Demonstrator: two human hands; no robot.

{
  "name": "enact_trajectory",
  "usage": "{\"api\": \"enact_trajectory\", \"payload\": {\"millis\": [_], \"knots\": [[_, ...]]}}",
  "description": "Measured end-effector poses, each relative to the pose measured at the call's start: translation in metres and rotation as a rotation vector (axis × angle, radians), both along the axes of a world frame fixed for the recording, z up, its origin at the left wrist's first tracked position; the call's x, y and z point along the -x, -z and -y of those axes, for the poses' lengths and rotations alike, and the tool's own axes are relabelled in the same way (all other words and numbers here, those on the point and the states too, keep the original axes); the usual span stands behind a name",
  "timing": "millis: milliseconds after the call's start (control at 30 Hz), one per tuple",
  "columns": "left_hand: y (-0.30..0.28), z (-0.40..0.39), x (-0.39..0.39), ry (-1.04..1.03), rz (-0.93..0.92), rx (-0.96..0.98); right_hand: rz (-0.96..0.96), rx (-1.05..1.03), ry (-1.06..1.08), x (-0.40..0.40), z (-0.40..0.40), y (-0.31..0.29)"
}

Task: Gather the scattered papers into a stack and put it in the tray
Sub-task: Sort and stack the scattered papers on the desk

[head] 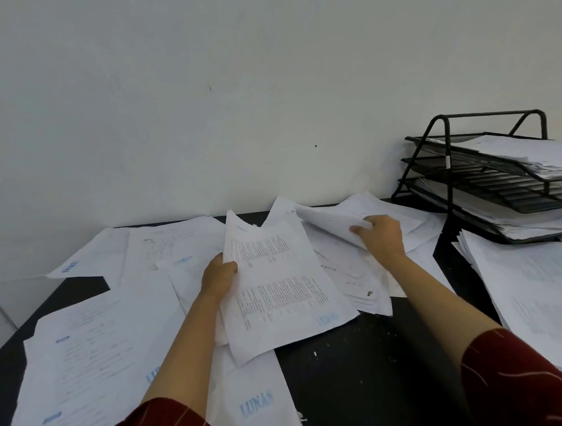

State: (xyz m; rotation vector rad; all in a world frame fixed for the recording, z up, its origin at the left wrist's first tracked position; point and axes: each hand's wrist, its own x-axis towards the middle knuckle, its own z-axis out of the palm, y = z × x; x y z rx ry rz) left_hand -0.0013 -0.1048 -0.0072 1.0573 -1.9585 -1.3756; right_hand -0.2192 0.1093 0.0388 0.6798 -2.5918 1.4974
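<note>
Papers (95, 343) are lying scattered across the dark worktop (360, 370), and your left hand (218, 276) is pinching a sheaf of printed sheets (277, 296) by its left edge, lifting it at the middle. Your right hand (382, 235) is gripping a curled sheet (328, 222) farther back. At far right, the black tiered tray (484, 178) is holding papers.

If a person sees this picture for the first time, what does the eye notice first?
White papers cover the dark desk. At the middle, the left hand holds a printed stack while the right hand grips a curled sheet. A black tiered tray stands at the far right.
</note>
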Motion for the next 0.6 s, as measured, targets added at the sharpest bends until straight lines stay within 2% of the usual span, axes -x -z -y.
{"api": "enact_trajectory", "payload": {"millis": [100, 233, 300, 367, 467, 533, 600], "knots": [[0.0, -0.008, 0.002, 0.015, -0.066, -0.018, -0.068, -0.076, 0.138, 0.003, -0.005, -0.013], [0.004, -0.016, 0.003, 0.041, -0.136, 0.093, -0.055, -0.033, 0.036, 0.006, 0.003, -0.03], [0.004, -0.018, 0.003, 0.04, -0.113, 0.143, 0.112, -0.057, -0.085, -0.003, 0.01, -0.036], [0.006, -0.021, 0.004, 0.013, -0.12, 0.172, 0.422, 0.057, -0.187, -0.017, 0.02, -0.04], [0.006, -0.024, 0.002, -0.032, -0.196, 0.226, 0.772, 0.213, -0.186, -0.03, 0.035, -0.032], [0.007, -0.024, 0.002, -0.025, -0.2, 0.281, 0.923, 0.271, -0.184, -0.039, 0.043, -0.024], [0.006, -0.026, 0.001, -0.013, -0.18, 0.316, 0.982, 0.297, -0.215, -0.048, 0.053, -0.017]]}}
